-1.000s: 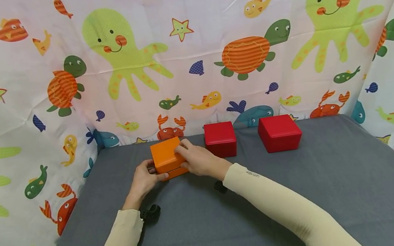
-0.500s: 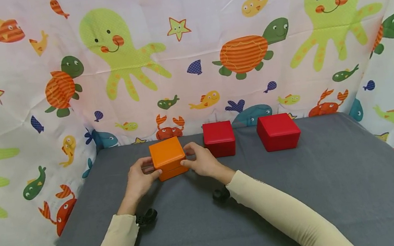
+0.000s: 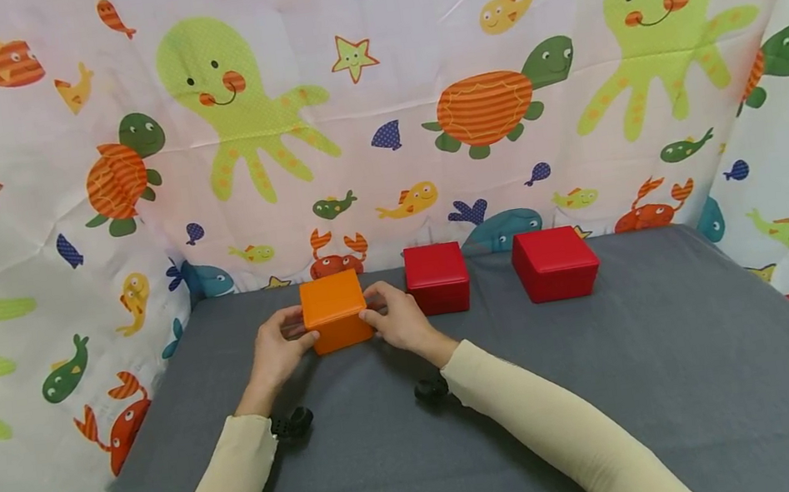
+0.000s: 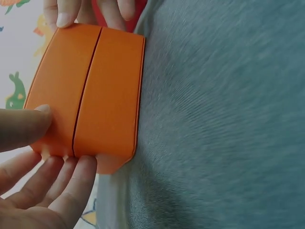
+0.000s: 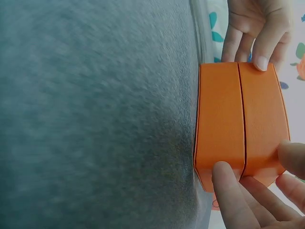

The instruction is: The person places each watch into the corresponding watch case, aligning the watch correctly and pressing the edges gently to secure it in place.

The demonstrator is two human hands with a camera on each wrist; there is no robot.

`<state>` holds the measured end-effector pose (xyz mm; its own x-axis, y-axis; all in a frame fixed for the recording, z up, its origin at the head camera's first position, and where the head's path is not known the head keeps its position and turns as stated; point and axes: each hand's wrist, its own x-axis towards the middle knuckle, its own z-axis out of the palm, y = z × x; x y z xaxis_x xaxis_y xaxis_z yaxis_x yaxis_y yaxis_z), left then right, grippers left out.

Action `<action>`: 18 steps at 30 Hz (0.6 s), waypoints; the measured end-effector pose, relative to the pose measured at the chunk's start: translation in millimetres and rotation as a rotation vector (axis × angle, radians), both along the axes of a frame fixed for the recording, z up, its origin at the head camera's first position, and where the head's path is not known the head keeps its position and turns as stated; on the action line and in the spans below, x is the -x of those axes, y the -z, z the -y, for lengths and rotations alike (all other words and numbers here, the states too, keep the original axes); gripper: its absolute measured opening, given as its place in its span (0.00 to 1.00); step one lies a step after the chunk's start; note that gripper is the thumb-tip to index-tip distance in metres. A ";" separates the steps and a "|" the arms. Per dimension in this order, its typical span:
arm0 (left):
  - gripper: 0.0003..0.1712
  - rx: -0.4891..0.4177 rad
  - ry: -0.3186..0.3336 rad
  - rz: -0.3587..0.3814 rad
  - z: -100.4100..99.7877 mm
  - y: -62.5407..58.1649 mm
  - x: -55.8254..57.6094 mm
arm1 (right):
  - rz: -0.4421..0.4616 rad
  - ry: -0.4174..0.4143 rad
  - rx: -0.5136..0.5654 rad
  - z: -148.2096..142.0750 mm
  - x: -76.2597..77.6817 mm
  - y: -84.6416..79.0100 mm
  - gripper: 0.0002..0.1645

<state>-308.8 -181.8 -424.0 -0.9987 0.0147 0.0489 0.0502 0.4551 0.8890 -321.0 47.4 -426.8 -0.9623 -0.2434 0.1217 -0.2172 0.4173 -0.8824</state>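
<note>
An orange hinged box (image 3: 334, 309) with its lid down stands left of centre, near the back of the grey table. In both wrist views a thin seam runs between lid and base. My left hand (image 3: 278, 352) holds the box's left side, thumb (image 4: 33, 125) on the front face of the lid and fingers along the side. On the opposite side my right hand (image 3: 403, 323) holds it too, its thumb (image 5: 293, 157) at the lid's front corner and its fingers against the side. The far side of the box is hidden.
Two red boxes, a nearer one (image 3: 437, 279) and one farther right (image 3: 556, 264), stand in the same row at the back of the grey table (image 3: 638, 363). A sea-animal curtain (image 3: 371, 22) hangs right behind and at both sides.
My right hand has come down from the top of the box to its right side. The lid gap seen at first has closed, and the box now sits a little straighter.
</note>
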 end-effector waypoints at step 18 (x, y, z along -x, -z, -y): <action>0.31 -0.039 0.048 0.030 12.6 3.9 44.7 | 0.061 0.116 -0.012 19.2 21.8 -2.9 0.22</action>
